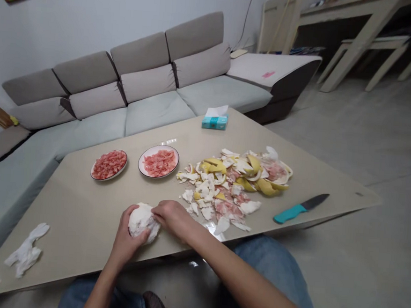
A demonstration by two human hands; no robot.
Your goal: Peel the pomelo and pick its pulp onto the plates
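Observation:
A round pomelo (143,221), stripped of its yellow rind and still white with pith, is held just above the near edge of the table. My left hand (126,237) wraps round its left and lower side, thumb across the front. At its upper right, my right hand (173,219) is closed, fingertips pinched against the white pith; what lies between them is hidden. Right of my hands spreads a heap of yellow peel (248,171), white pith (206,189) and pinkish membrane scraps (231,210).
Two plates, one on the left (98,176) and one beside it (144,169), hold pink pomelo pulp. A teal-handled knife (293,212) lies at the right edge. Crumpled tissue (28,252) lies left, a tissue pack (215,122) at the back. A sofa (155,110) stands beyond the table (81,220).

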